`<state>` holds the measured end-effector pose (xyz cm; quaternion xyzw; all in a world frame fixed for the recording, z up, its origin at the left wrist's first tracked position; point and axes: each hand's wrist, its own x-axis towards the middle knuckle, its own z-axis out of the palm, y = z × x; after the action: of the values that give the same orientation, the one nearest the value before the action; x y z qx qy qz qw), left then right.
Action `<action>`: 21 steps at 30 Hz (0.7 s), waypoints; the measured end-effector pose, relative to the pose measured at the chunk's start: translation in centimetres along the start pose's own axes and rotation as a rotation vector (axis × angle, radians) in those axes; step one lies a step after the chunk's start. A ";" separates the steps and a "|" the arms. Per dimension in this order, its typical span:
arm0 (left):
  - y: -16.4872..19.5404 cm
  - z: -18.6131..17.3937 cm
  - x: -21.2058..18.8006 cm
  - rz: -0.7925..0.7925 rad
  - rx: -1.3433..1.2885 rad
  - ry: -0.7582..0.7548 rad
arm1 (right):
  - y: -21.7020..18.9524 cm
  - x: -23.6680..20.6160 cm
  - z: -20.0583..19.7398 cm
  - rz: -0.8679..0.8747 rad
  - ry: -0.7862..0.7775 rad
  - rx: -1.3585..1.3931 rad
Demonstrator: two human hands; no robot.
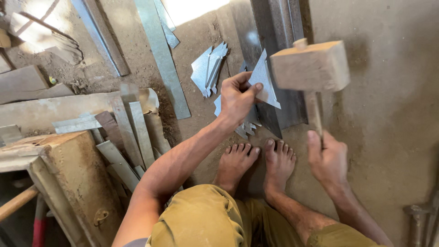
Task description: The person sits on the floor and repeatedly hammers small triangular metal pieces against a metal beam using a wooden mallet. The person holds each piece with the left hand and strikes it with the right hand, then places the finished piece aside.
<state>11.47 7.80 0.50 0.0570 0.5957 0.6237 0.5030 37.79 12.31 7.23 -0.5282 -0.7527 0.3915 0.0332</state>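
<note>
Down near the middle of the view, the left hand pinches a cut piece of sheet metal, pointed and roughly triangular, thumb on top and fingers curled under one edge, so the flat face stays exposed above a dark steel bar that runs away toward the far side; it seems held this way to keep the fingers off the part lying against the bar. To the right, the right hand is closed around the thin handle of a wooden mallet, gripping low on the shaft, with the blocky head raised just right of the metal piece and level with it, apart from it. More cut pieces lie loosely stacked under the left hand, just beyond two bare feet, and another fanned stack sits farther off to the left, within easy reach. The person squats low on a dusty, bare concrete floor, knees in mustard-coloured cloth at the near edge. Long metal strips lie flat on the floor toward the far left, shorter offcuts lean in a heap against a rusty metal box at the near left, and bright daylight falls in from the far edge.
</note>
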 end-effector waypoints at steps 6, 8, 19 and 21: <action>0.7 -5.0 -1.7 0.288 0.506 -0.091 | 0.5 -2.1 -0.8 0.225 -0.015 0.378; 2.0 -8.5 -0.7 0.501 0.949 0.041 | 1.1 -2.7 -0.7 0.271 -0.036 0.399; 6.7 -12.2 2.6 0.177 1.199 0.176 | 2.6 -3.0 0.5 0.297 -0.028 0.464; 7.0 -11.0 1.5 0.051 0.899 0.146 | 2.6 -3.2 0.4 0.281 -0.025 0.469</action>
<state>-0.58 2.78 2.23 0.2406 0.8395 0.3176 0.3694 41.05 9.83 6.48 -0.6005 -0.5612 0.5623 0.0908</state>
